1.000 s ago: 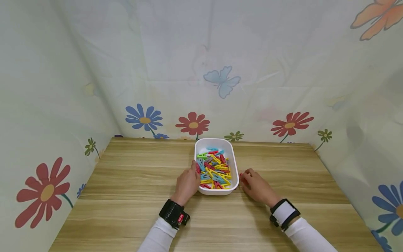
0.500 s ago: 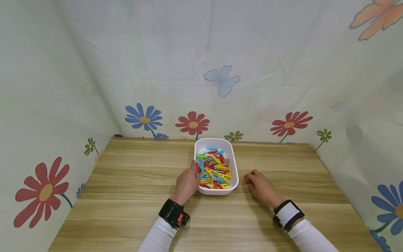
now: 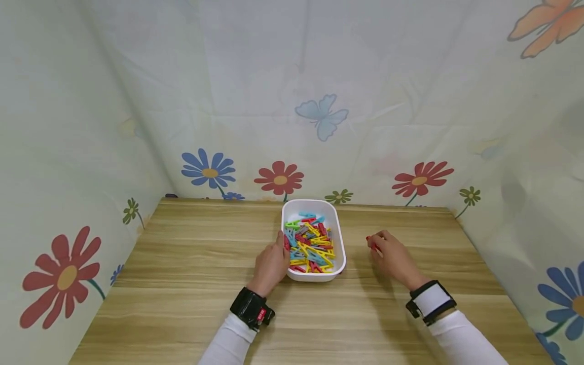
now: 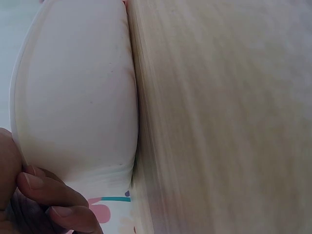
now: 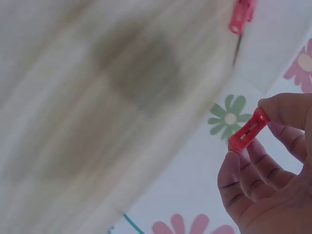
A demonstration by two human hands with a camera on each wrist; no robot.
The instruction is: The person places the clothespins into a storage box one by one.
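A white plastic box (image 3: 338, 238) stands mid-table, holding a heap of small clothespins (image 3: 315, 248) in red, yellow, blue and green. My left hand (image 3: 272, 263) grips its left side, thumb at the rim; in the left wrist view the curled fingers (image 4: 51, 192) lie against the outer wall. Right of the box, my right hand (image 3: 393, 256) pinches a red clothespin (image 5: 248, 130) between thumb and fingertips, held apart from the box. Another red clothespin (image 5: 240, 17) lies on the table close beside the box wall, mostly hidden by the box in the head view.
The wood-grain table (image 3: 196, 238) reaches back to a pale curtain (image 3: 228, 101) printed with flowers and butterflies, which also closes off both sides. Black straps with wrist cameras sit on both wrists, over white sleeves (image 3: 465, 339).
My right hand has moved from beside the box's right wall away to the right, with the red clothespin in its fingers. The left hand and the box have stayed in place.
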